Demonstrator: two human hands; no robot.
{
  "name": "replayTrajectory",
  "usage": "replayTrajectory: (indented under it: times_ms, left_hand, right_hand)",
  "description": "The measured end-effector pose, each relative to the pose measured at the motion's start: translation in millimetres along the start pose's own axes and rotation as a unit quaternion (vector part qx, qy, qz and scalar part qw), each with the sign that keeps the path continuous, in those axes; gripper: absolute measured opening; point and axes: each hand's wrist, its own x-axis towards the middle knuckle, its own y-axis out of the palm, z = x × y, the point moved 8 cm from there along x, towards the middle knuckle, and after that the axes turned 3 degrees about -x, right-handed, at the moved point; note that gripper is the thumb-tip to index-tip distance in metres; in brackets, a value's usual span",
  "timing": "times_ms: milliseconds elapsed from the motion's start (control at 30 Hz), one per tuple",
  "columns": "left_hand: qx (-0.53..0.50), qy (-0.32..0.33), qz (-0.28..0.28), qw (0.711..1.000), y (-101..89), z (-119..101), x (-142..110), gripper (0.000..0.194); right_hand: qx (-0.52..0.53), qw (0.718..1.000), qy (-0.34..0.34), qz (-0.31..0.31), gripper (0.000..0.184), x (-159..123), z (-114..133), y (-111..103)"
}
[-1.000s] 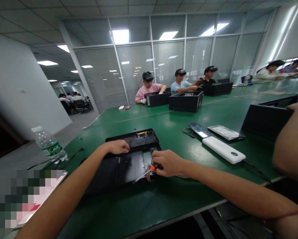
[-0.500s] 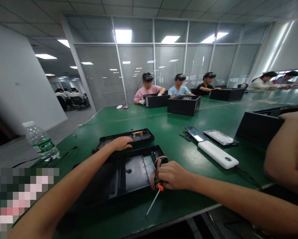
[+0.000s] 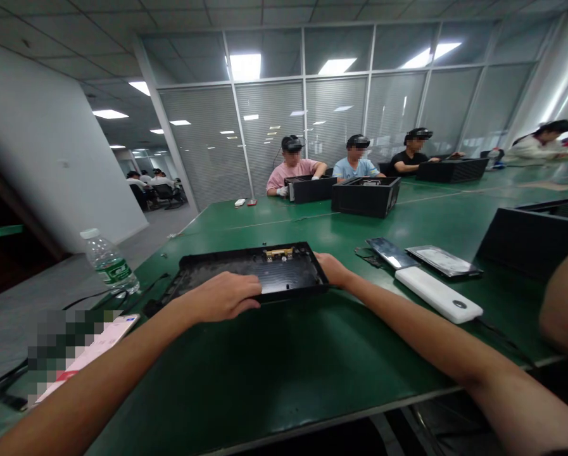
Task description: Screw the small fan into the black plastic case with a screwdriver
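Black tray (image 3: 288, 275), one: left hand (image 3: 229, 296) gripping near edge; right hand (image 3: 331, 270) at right end, grip unclear. Bottle (image 3: 111, 265), one.

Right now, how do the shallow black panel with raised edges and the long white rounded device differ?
The black panel is broad and open on top; the white device is narrow and closed. A gold-coloured part sits inside the panel; the device shows a dark round spot. The left hand and right hand are at the panel; neither touches the device. Both are longer than wide.
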Motion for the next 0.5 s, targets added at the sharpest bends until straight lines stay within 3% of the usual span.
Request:
replayTrajectory:
  times_ms: [100, 233, 333, 433, 500]
  left_hand:
    - [-0.030, 0.002, 0.022, 0.999, 22.1, -19, -12, 0.017]
    - [-0.047, -0.009, 0.041, 0.998, 50.6, -29, -18, 0.014]
    - [-0.049, -0.017, 0.053, 0.997, 67.0, -30, -22, 0.013]
    - [-0.055, -0.024, 0.067, 0.996, 76.7, -29, -28, 0.013]
    - [-0.066, -0.033, 0.080, 0.994, 79.0, -26, -31, 0.015]
  right_hand:
    - [-0.079, 0.996, 0.024, 0.024, 0.022, -38, -37, -18]
    - [-0.108, 0.986, 0.128, -0.020, 0.024, -60, -68, -40]
    - [-0.040, 0.990, 0.128, -0.043, 0.029, -47, -48, -43]
    - [0.062, 0.994, 0.074, -0.050, 0.028, -33, -1, -44]
    - [0.112, 0.994, 0.004, -0.018, 0.026, -30, 40, -42]
